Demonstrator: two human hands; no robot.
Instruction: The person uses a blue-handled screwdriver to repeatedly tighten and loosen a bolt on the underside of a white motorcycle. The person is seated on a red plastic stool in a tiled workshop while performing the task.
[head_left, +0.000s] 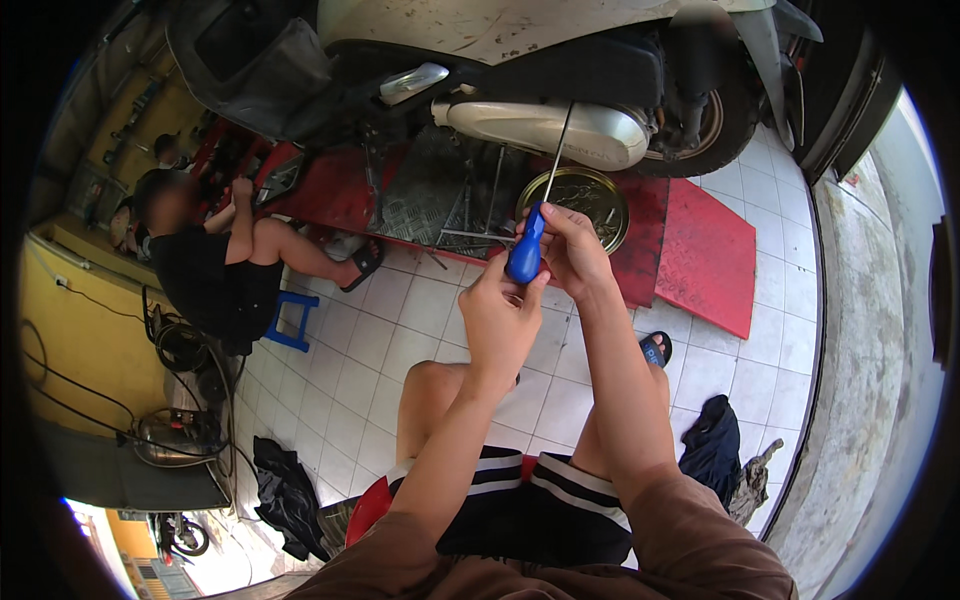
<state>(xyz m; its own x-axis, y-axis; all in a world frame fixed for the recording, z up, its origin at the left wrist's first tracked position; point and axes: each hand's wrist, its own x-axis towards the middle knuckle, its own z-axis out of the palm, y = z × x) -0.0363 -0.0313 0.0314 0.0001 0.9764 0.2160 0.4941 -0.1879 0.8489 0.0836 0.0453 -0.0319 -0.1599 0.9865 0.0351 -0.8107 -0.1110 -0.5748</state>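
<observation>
A screwdriver with a blue handle (526, 250) and a long thin metal shaft is held up in front of me. My left hand (500, 310) is closed on the handle's rounded end. Higher on the same handle, near the shaft, my right hand (572, 250) grips it with bent fingers. The shaft points up and away, across the pale engine-side cover (545, 130) of a scooter; whether its tip touches anything cannot be made out. Beyond my hands, a round gold-coloured tray (606, 200) with small metal pieces in it rests on the red lift platform (645, 250).
The scooter's rear wheel (715, 135) is at the far right. A red ramp plate (707, 255) slopes beside it. At left, another person (205, 240) sits on a blue stool (293, 318). Dark cloths (712, 450) lie on the tiles; hoses (180, 345) hang at left.
</observation>
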